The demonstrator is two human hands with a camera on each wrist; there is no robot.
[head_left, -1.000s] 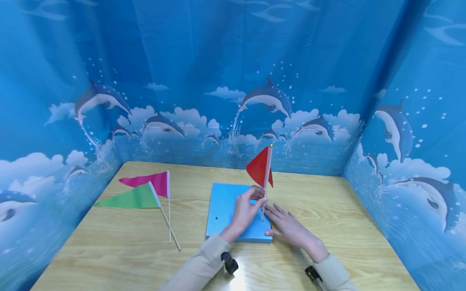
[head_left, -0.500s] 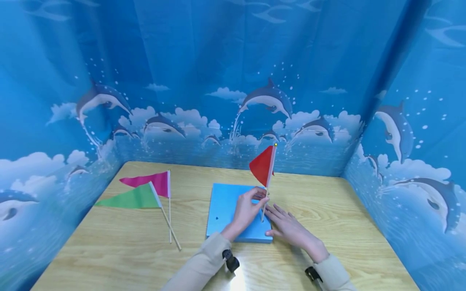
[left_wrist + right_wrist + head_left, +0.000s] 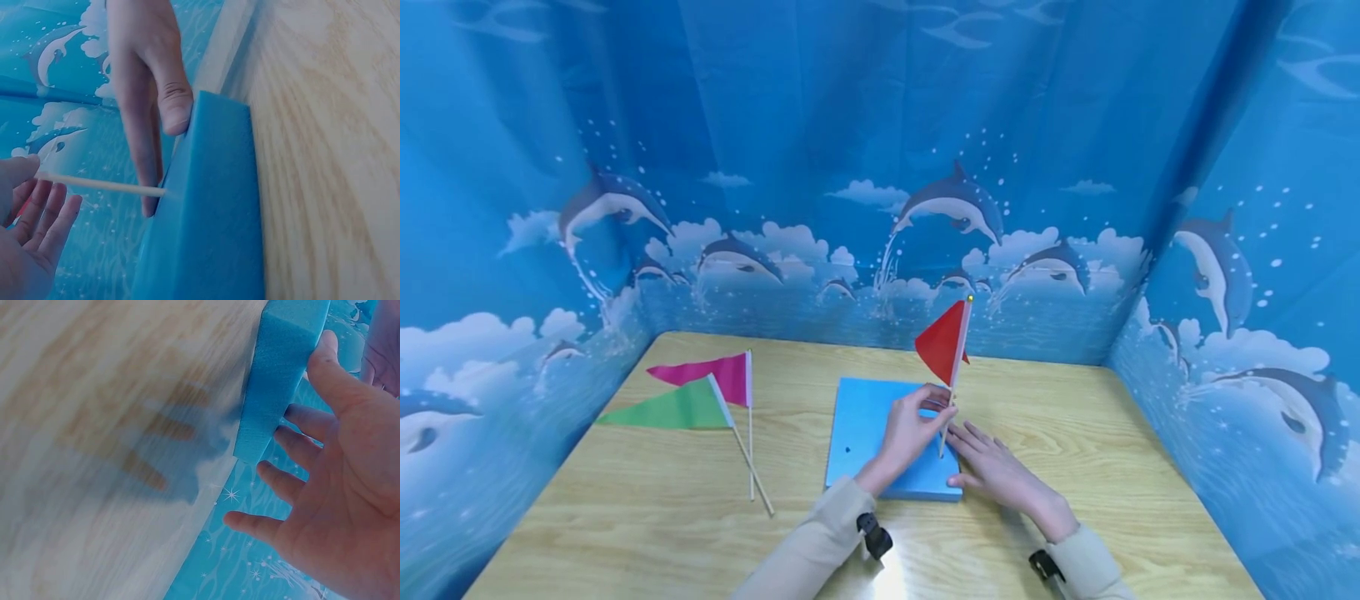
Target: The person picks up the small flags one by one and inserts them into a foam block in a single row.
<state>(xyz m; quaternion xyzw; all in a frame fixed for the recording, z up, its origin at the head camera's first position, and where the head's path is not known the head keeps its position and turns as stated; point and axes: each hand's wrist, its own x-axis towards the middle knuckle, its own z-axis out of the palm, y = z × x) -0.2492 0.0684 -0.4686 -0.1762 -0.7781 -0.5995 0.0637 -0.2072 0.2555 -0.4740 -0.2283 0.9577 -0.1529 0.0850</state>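
Item: red flag (image 3: 942,346), triangular paper pennant on a thin pale wooden stick, standing nearly upright with its foot in the blue foam block (image 3: 865,425) at the block's right near corner.

Left hand (image 3: 910,431): thumb and fingers pinch the stick just below the pennant. Right hand (image 3: 992,467): fingers straight and spread, laid flat at the block's right edge, thumb against its near side.

By view: only the head view shows the whole layout, including the pennant itself. The left wrist view shows what it cannot: the stick (image 3: 103,185) meeting the foam block's (image 3: 212,206) top face, the block's thick matte side wall, and the right hand's (image 3: 149,94) thumb tip pressed on its corner. The right wrist view shows the open palm (image 3: 340,481) and the spongy, finely pored edge of the foam (image 3: 275,369); the stick does not appear there.

Also on the desk (image 3: 625,517), light wood-grain laminate: a pink flag (image 3: 711,375) and a green flag (image 3: 673,408) lying flat at left, sticks crossing, well apart from the block. A dolphin-print blue cloth (image 3: 880,167) forms the walls.

Change from a second ago: the stick stands a shade further right and straighter; both hands are placed as before.
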